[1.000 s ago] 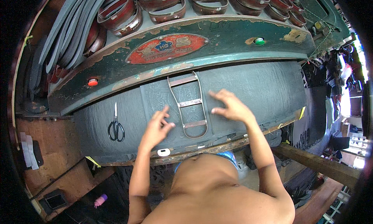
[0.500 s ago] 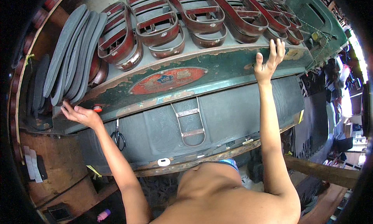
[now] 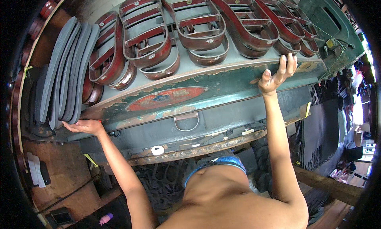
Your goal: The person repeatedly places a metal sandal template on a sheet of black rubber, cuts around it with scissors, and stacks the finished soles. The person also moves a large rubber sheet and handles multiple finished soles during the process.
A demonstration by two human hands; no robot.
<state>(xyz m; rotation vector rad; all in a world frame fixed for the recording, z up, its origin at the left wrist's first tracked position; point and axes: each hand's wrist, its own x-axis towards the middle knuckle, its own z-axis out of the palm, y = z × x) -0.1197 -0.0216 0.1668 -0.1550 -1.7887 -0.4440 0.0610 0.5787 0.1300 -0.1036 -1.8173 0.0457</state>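
My left hand (image 3: 82, 126) is open, palm up with fingers stretched out, at the left end of a worn green metal beam (image 3: 234, 83). It lies just below the lower tips of a bundle of grey sole-shaped sheets (image 3: 68, 76) standing on edge. My right hand (image 3: 278, 75) is open too, its spread fingers reaching up against the beam's front edge near the right end. Below the beam, a metal sole-shaped cutting die (image 3: 186, 116) rests on a dark sheet (image 3: 234, 112). Only its rounded near end shows; the beam hides the rest.
Several dark red sole-shaped cutting dies (image 3: 147, 58) stand in stacks along the beam's top. A small white oval object (image 3: 157, 150) lies by the wooden front edge (image 3: 198, 149). A wooden bar (image 3: 329, 185) runs at the lower right. A pink bottle (image 3: 106, 218) lies low on the left.
The beam now covers more of the dark sheet and the cutting die, and the scissors are almost hidden. Both hands sit slightly lower in the view along with the beam.
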